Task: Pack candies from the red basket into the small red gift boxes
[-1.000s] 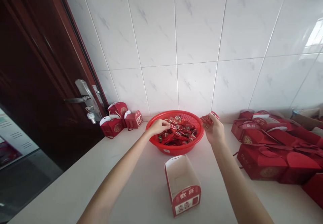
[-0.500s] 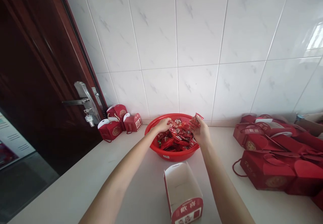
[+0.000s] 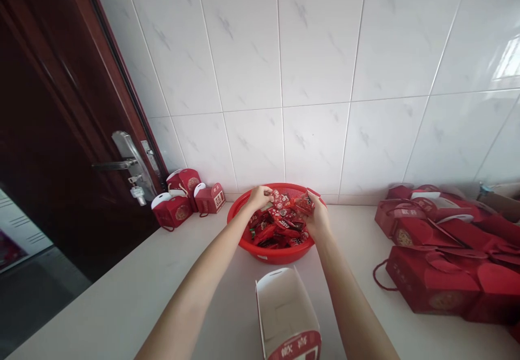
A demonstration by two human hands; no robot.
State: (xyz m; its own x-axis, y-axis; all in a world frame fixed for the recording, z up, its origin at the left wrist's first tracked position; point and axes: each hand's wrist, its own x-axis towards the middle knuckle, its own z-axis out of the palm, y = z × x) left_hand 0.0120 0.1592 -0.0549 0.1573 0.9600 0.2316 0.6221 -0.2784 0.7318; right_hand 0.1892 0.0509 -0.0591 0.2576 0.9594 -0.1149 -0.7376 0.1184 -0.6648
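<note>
A red plastic basket point(image 3: 276, 255) full of small red wrapped packets point(image 3: 280, 230) stands against the wall. Over its back left part, my left hand point(image 3: 260, 197) is closed, pinching a patterned red packet point(image 3: 280, 198). At the right rim, the fingers of my right hand point(image 3: 319, 218) are closed around a shiny red packet point(image 3: 304, 205), partly see-through. Between my forearms an open-topped red and white carton point(image 3: 288, 306) sits on the counter in front of the basket; its visible inside is bare.
Several red gift boxes point(image 3: 434, 279) with cord handles crowd the right of the white counter point(image 3: 182, 279). Three small red boxes point(image 3: 173, 211) stand at the left, near a dark wooden door with a metal handle point(image 3: 132, 159) and keys. White tiles point(image 3: 312, 143) cover the wall behind.
My right hand has come down slightly with its packet, closer to the pile. My left hand stays over the basket's left part, fingers slightly raised. The view has shifted a little.
</note>
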